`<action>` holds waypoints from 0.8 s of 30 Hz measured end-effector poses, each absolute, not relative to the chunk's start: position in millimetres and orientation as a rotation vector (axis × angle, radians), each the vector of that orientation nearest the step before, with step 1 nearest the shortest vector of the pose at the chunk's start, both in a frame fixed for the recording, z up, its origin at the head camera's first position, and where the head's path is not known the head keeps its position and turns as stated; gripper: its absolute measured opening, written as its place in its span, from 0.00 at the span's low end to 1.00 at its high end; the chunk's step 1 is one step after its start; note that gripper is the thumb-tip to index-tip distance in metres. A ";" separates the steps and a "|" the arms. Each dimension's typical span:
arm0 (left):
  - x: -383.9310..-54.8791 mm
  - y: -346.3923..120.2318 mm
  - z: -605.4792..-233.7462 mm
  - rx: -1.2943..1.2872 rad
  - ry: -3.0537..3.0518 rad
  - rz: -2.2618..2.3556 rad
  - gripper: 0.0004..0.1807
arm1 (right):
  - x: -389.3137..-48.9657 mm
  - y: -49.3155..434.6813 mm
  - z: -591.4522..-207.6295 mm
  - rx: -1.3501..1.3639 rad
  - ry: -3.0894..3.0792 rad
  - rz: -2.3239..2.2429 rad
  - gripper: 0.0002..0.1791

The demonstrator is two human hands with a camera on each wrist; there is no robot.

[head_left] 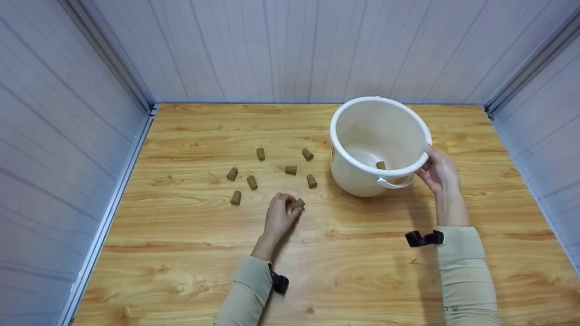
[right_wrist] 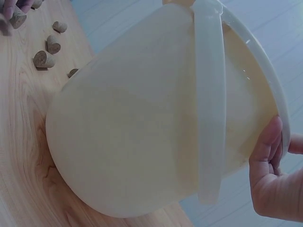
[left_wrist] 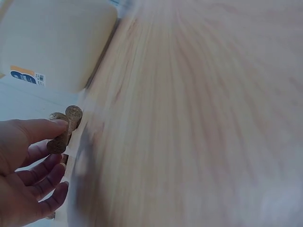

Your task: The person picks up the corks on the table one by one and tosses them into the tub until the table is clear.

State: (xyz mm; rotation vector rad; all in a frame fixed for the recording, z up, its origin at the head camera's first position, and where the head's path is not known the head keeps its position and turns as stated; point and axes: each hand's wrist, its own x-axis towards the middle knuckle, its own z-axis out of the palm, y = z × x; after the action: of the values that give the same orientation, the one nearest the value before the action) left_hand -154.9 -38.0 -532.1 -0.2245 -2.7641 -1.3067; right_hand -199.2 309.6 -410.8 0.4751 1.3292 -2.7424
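My left hand (head_left: 278, 218) pinches a brown cork stopper (head_left: 298, 203) between thumb and fingers, low over the wooden table. In the left wrist view the held cork (left_wrist: 57, 143) shows its round end, and another cork (left_wrist: 74, 112) appears just behind it. To the right stands a white plastic bucket (head_left: 355, 179), its mouth facing up. My right hand (head_left: 444, 174) grips the bucket's rim on the right side, thumb and fingers on opposite faces of the wall. One cork (head_left: 381, 165) lies on the bucket's floor. The bucket's handle (right_wrist: 210, 104) hangs down along its outside.
Several loose corks lie on the table (head_left: 190, 244) left of the bucket, among them one cork (head_left: 312, 181) close to it and another cork (head_left: 235, 198) farther left. Pale panel walls (head_left: 235, 50) close off the back and both sides. Each sleeve carries a black wrist camera (head_left: 280, 284).
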 end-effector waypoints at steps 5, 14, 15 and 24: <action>-153.7 -36.3 -529.1 -0.227 -2.711 -1.342 0.10 | -199.6 310.3 -410.9 0.475 1.311 -2.749 0.05; -151.1 -31.8 -522.7 -0.232 -2.661 -1.398 0.09 | -199.3 309.9 -410.0 0.486 1.309 -2.753 0.05; -151.0 -31.3 -521.8 -0.235 -2.655 -1.401 0.09 | -199.3 309.9 -410.0 0.487 1.309 -2.754 0.05; -148.2 -27.6 -511.6 -0.318 -2.579 -1.407 0.09 | -196.3 308.1 -408.4 0.470 1.328 -2.755 0.06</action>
State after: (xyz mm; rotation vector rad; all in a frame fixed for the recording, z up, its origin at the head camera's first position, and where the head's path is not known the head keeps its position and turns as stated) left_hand -148.2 -27.6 -511.6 -0.3180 -2.5785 -1.4067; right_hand -196.3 308.1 -408.4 0.4696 1.3276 -2.7551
